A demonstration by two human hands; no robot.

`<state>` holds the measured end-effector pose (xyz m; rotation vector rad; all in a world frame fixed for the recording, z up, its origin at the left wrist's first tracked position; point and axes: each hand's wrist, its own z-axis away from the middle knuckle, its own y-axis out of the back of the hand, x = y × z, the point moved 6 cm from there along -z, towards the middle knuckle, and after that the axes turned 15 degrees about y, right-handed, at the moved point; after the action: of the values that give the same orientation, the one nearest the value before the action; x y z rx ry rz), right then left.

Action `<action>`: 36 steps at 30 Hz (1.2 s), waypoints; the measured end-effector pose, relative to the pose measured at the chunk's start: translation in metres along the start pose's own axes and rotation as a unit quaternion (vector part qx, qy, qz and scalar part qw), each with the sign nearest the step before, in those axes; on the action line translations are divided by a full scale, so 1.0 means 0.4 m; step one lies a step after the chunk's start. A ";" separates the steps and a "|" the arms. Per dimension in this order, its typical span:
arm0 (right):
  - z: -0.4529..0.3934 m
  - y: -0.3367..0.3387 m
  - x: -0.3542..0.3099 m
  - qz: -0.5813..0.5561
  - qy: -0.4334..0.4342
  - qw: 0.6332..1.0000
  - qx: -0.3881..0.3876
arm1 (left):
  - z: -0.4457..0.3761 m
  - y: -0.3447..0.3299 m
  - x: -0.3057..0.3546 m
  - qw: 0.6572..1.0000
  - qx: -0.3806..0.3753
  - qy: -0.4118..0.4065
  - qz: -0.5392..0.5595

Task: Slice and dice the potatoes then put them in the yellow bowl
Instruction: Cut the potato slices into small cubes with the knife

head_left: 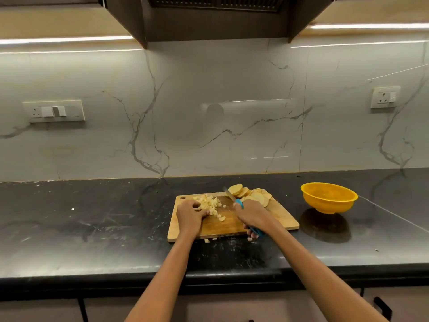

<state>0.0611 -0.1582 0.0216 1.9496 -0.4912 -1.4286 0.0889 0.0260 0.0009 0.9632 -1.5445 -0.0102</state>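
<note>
In the head view, 1 wooden cutting board (274, 220) is set on the dark counter (92, 228), close to the front edge, presumably so both arms reach it without stretching. The diced potato (210, 202) is heaped at the board's far left, and the left hand (190, 216) is curled against that heap, fingers bent at its near side, seemingly to keep the pieces gathered and away from the blade. The knife (232, 197) is held by its blue handle in the right hand (251, 216), which is wrapped firmly round it; the blade points away towards the potato slices (251, 195) stacked at the far right of the board. The yellow bowl (328, 197) stands well apart to the right, apparently empty, so dicing appears unfinished. A few bits (206, 240) lie off the board's near edge.
</note>
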 end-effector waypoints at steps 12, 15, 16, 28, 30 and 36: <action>-0.113 -0.007 0.032 -0.119 0.096 0.982 0.114 | -0.007 -0.022 0.029 0.992 0.009 -0.067 -0.102; -0.136 -0.015 0.042 -0.124 0.116 0.976 0.135 | -0.056 -0.006 0.006 0.998 0.015 -0.032 -0.053; -0.142 -0.012 0.041 -0.119 0.133 0.972 0.151 | -0.070 -0.003 0.000 0.999 0.009 -0.021 -0.029; -0.206 0.046 0.050 0.071 0.216 0.934 0.277 | -0.064 -0.024 0.023 0.994 -0.105 -0.035 0.017; -0.206 0.057 0.049 0.081 0.226 0.925 0.296 | -0.044 -0.049 0.039 0.991 -0.109 -0.052 -0.052; -0.213 0.079 0.073 0.055 0.212 0.919 0.327 | -0.058 -0.034 0.049 0.985 0.011 -0.109 -0.136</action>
<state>0.1534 -0.1749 0.0390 2.6133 -0.9341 -0.7685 0.1178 0.0177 0.0155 1.2165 -1.6026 -0.3002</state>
